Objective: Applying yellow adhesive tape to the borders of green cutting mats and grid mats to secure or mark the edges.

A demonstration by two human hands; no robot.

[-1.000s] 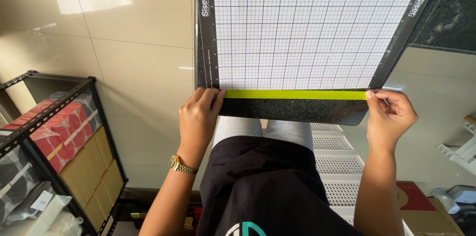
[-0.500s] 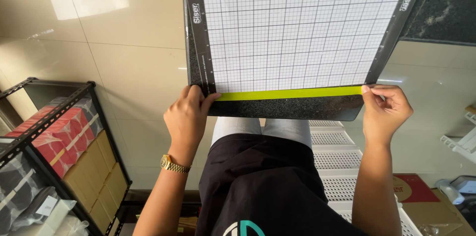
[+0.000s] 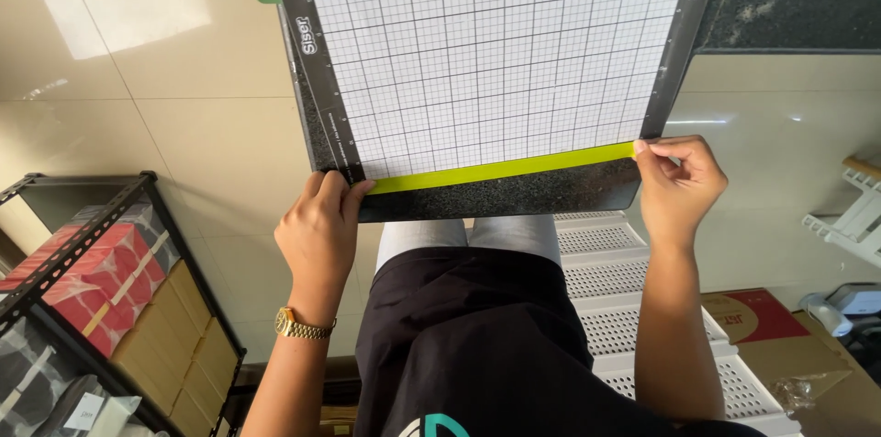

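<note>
Yellow-green tape strip (image 3: 500,169) ran along the near edge of a gridded cutting mat (image 3: 496,51), approx. where the white grid met the dark speckled worktop (image 3: 514,198). The strip looked fully laid, end to end; what seemed left was pressing it flat, esp. at the corners. Left hand (image 3: 321,221) was curled, fingertips pressing down on the strip's left end, nothing gripped. Right hand (image 3: 679,180) pinched the strip's right end between thumb & forefinger, closed tight on it. Vs. half a sec. earlier: both hands sat at the same tape ends, the mat appeared tilted a bit more, and the view had drifted slightly. A black shelf rack (image 3: 83,281) w/ red boxes stood at left.
</note>
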